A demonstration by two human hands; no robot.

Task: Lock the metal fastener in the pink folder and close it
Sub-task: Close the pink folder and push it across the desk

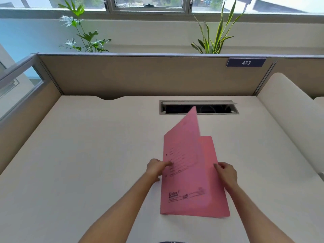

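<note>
The pink folder (189, 172) lies on the white desk (87, 155) in front of me, spine on the left. Its printed front cover is partly raised, the far corner lifted over the back cover, which shows on the right. My left hand (157, 168) holds the front cover near the spine, thumb on top of it. My right hand (226, 172) rests on the right edge of the folder, fingers curled on the back cover. The metal fastener is hidden under the front cover.
An open cable tray (199, 109) is set in the desk just beyond the folder. A beige partition (149, 76) with a "473" plate (246, 62) closes the back; a rounded white divider (289, 111) stands at right. Plants stand behind.
</note>
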